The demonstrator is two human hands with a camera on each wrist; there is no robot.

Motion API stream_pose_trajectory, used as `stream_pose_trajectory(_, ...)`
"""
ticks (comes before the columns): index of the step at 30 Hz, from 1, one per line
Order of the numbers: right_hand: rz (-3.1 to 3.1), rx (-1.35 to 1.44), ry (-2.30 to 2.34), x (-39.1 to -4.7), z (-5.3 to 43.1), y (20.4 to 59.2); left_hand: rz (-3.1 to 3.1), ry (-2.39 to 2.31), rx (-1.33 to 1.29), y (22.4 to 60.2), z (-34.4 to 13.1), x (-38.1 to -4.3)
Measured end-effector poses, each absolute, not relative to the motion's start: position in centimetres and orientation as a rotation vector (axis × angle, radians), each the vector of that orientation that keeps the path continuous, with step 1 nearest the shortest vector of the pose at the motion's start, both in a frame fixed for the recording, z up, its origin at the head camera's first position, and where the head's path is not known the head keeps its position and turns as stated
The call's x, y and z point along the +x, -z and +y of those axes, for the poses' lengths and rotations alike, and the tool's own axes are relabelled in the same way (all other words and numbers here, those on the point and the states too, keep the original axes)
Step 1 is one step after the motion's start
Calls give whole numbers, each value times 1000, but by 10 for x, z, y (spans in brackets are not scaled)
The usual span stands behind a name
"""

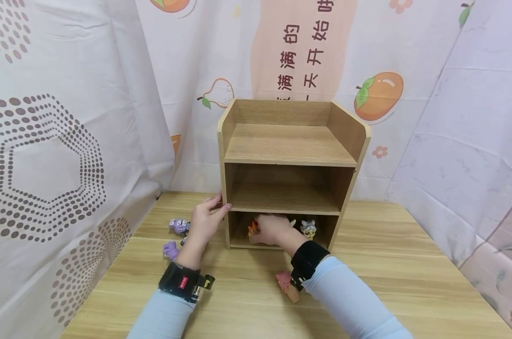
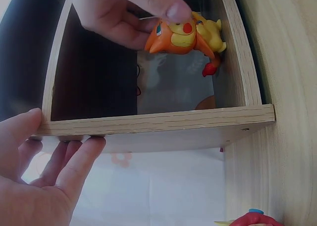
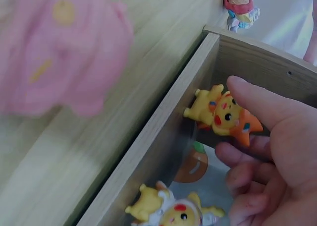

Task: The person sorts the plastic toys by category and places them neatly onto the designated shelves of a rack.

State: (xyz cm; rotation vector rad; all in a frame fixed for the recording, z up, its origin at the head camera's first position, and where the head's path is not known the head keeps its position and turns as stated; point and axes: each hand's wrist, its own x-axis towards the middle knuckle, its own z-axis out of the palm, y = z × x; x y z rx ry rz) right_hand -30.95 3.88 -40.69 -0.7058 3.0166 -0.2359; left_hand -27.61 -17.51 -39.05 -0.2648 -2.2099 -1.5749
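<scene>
A small wooden shelf (image 1: pixel 290 143) stands on the table. My left hand (image 1: pixel 205 219) holds its left side panel (image 2: pixel 163 123), thumb on the front edge and fingers along the outer face. Inside the bottom compartment, my right hand (image 1: pixel 275 229) pinches a yellow Pikachu figurine (image 3: pixel 223 112) by its orange hood, thumb on one side and fingers on the other. The figurine's feet are right at the compartment floor. Farther right in that compartment is another yellow figurine (image 1: pixel 308 229) with a whitish-grey hood.
Purple figurines (image 1: pixel 180 226) lie on the table (image 1: pixel 239 301) left of the shelf, partly behind my left forearm. A pink figurine (image 1: pixel 284 281) with a tan base lies in front, close to my right wrist. Printed cloth (image 1: pixel 196 52) hangs behind the shelf.
</scene>
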Motion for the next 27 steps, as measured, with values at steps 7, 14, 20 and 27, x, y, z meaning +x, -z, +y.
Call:
stream_pose_trajectory(7, 2951, -869, 259, -307, 50, 402, -2187, 1634, -248, 391, -175, -277)
stream_pose_trajectory(14, 2937, -895, 274, -309, 51, 403, -2199, 1608, -248, 391, -176, -277)
stream_pose_trajectory(20, 2943, -833, 303, -311, 48, 404, -2207, 1575, -253, 391, -176, -277)
stream_pose_trajectory(27, 2935, -801, 339, -312, 45, 404, -2202, 1604, -262, 390, -176, -277)
